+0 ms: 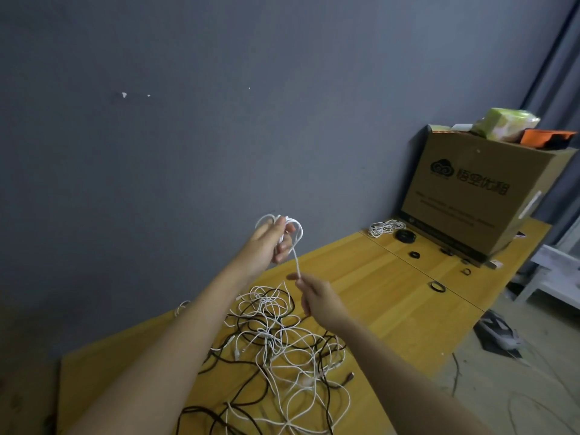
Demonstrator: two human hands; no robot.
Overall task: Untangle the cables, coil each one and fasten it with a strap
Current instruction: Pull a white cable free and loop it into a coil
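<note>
Sprawling across the near part of the wooden table [392, 296], a tangle of white and black cables [282, 346], loops crossing over one another, none yet sorted.

Rising over that heap, both bare forearms. Left hand [270, 243] raised above the far edge of the tangle, fingers curled round a small coil of white cable [290, 229], gathering several loops together so they cannot spring apart. Right hand [317, 296] lower and nearer, thumb and fingertips pinching the loose tail of that same cable just below the coil, likely keeping the run taut so the next loop lies neatly. Short stretch of white cable spanning the gap between the two hands.

Judging by this, coiling well under way on one cable, strapping not yet done, and most of the heap waiting.

Lying far right on the table, a white bundle [384, 227] already coiled, just beside a black coil [405, 236]. Scattered to the right of them, several small black rings [437, 286], possibly straps, though too small to tell. Standing at the far right end, a cardboard box [477, 196], well apart from the hands.
</note>
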